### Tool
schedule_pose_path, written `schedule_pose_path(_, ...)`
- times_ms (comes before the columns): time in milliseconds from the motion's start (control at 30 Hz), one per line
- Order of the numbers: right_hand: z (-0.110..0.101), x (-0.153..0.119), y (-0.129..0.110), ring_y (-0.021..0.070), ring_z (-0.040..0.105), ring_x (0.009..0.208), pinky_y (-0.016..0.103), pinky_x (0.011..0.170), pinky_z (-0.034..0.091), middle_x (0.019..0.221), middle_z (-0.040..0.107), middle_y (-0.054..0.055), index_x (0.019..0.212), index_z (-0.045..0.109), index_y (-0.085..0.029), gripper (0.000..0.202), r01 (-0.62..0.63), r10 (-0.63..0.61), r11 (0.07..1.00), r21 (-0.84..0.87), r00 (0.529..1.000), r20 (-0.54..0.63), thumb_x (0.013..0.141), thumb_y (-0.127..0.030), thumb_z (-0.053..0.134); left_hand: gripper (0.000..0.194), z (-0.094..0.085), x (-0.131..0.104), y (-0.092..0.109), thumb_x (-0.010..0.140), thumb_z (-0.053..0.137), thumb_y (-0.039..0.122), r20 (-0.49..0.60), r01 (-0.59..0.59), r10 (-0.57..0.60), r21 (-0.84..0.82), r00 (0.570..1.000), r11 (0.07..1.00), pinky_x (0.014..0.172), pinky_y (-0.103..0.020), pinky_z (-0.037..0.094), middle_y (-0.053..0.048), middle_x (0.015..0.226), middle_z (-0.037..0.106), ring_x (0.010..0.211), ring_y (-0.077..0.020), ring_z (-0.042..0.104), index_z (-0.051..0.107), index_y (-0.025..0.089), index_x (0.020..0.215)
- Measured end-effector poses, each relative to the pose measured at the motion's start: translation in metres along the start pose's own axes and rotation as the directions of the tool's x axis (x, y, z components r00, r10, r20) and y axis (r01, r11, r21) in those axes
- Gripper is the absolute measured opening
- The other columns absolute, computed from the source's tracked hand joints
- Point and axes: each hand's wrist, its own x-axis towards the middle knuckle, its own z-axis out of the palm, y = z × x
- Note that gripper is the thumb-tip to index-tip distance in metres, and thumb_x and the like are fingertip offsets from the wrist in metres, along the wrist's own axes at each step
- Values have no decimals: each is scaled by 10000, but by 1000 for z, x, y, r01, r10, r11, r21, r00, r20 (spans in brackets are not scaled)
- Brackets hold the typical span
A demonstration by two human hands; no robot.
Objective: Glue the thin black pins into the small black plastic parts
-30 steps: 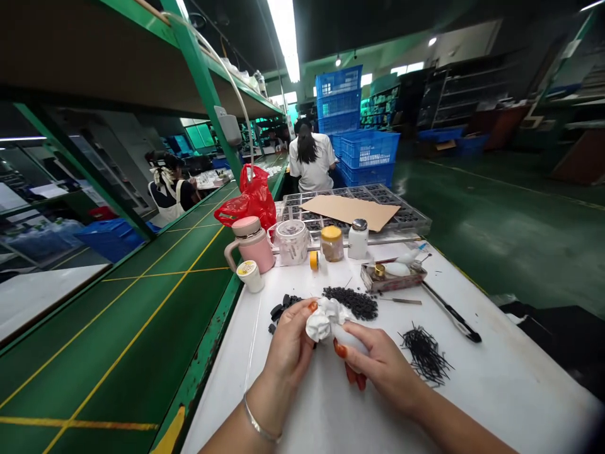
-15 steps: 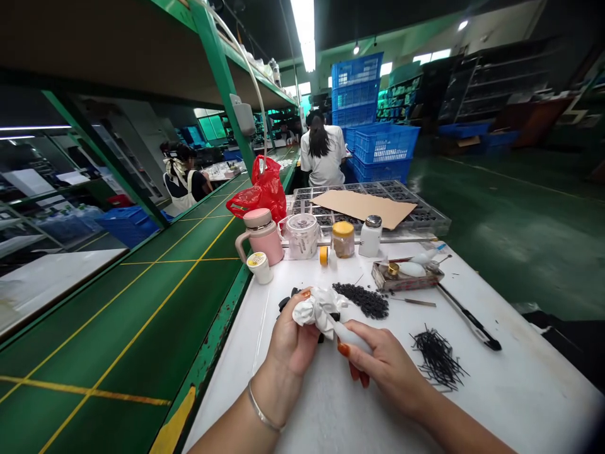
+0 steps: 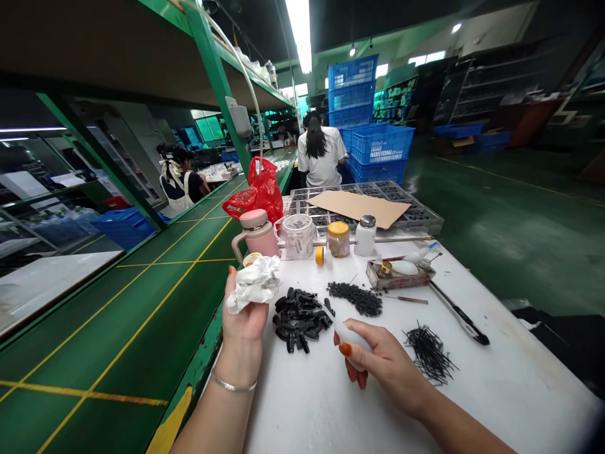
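My left hand [image 3: 246, 325], raised at the left of the white table [image 3: 293, 403], holds a crumpled white cloth or tissue [image 3: 255, 282]. My right hand [image 3: 378, 356] is wrapped round a small white squeeze bottle [image 3: 352, 336], its narrow end pointing up and left. Between the hands lies a heap of black curved plastic pieces [image 3: 302, 315]. Beyond my right hand is a pile of tiny black parts [image 3: 357, 297]. To its right sits a bundle of thin black rods [image 3: 430, 353]. The cloth partly covers a small white tub with a yellow lid [image 3: 252, 258].
Along the back stand a pink mug [image 3: 259, 234], a clear plastic jar [image 3: 299, 236], a yellow-lidded jar [image 3: 338, 239] and a white bottle [image 3: 365, 236]. A small tool box [image 3: 401, 275] is at right. Beyond are a compartment tray [image 3: 420, 217] and blue crates [image 3: 382, 148]. Left runs a green belt [image 3: 142, 328].
My left hand has moved left and up with the white cloth, away from the bottle, uncovering the black pieces. My right hand stays nearly in place, still holding the bottle.
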Motion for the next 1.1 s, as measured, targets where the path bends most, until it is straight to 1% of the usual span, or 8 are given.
schedule_pose_path(267, -4, -2, 2, 102, 503, 500, 207, 464, 432, 558, 532, -20, 837, 562, -146, 356, 52, -53, 998, -17, 998, -24, 873, -498, 534, 159, 23, 32, -1, 767, 681, 285, 70, -464, 465, 290, 883, 837, 588, -201, 462, 16, 657, 611, 562, -85, 551, 625, 157, 691)
schedule_pose_path(500, -12, -3, 3, 102, 522, 510, 200, 460, 446, 579, 528, -25, 883, 580, -144, 351, 167, -170, 985, -38, 980, -107, 861, -493, 552, 421, 54, 25, 0, 641, 769, 202, 643, -688, 254, 706, 722, 168, 1070, -300, 292, -72, 1261, 588, 1238, -253, 453, 702, 211, 1057)
schedule_pose_path(600, -10, -3, 5, 96, 527, 514, 201, 480, 454, 626, 556, -21, 947, 582, -152, 344, 199, -213, 975, -103, 966, -148, 878, -485, 528, 335, 47, -20, -23, 787, 648, 369, 567, -508, -121, 799, 815, 322, 978, -327, 407, -102, 1150, 654, 1144, -286, 535, 711, 198, 1067)
schedule_pose_path(667, -6, -3, 4, 94, 543, 521, 206, 511, 456, 680, 594, -11, 992, 581, -159, 321, 204, -242, 951, -234, 959, -150, 908, -455, 489, 400, 36, -50, -42, 788, 641, 421, 481, -312, -351, 842, 803, 440, 799, -333, 508, -128, 1078, 676, 982, -298, 613, 697, 176, 1100)
schedule_pose_path(867, -25, -25, -26, 152, 622, 809, 229, 706, 442, 927, 685, 27, 1020, 640, -195, 228, 250, -309, 677, -692, 950, 41, 858, -351, 601, 201, 16, -91, -58, 769, 694, 355, 305, 40, -323, 669, 896, 742, 862, -306, 484, -110, 1072, 663, 1055, -269, 577, 698, 173, 854)
schedule_pose_path(933, -56, -37, -35, 129, 611, 753, 207, 658, 417, 852, 689, 0, 879, 674, -206, 156, -7, -237, 663, -748, 947, -219, 861, -333, 585, 155, 10, -100, -47, 810, 651, 344, 270, 114, -333, 597, 903, 794, 867, -321, 477, -64, 970, 664, 993, -239, 595, 657, 190, 816)
schedule_pose_path(1000, -95, -44, -35, 141, 589, 716, 223, 619, 388, 780, 672, 8, 824, 663, -200, 193, -374, -191, 602, -706, 790, -582, 867, -353, 552, 197, 3, -116, -37, 860, 581, 361, 266, 198, -427, 600, 864, 775, 789, -296, 483, -36, 822, 631, 851, -199, 610, 623, 186, 781)
schedule_pose_path(1100, -145, -45, -19, 198, 584, 779, 265, 633, 367, 806, 666, 64, 787, 645, -175, 139, -592, -125, 531, -607, 654, -746, 798, -311, 615, 294, -12, -150, -38, 902, 499, 394, 252, 337, -677, 716, 692, 611, 583, -223, 414, -24, 655, 553, 621, -134, 543, 608, 155, 772)
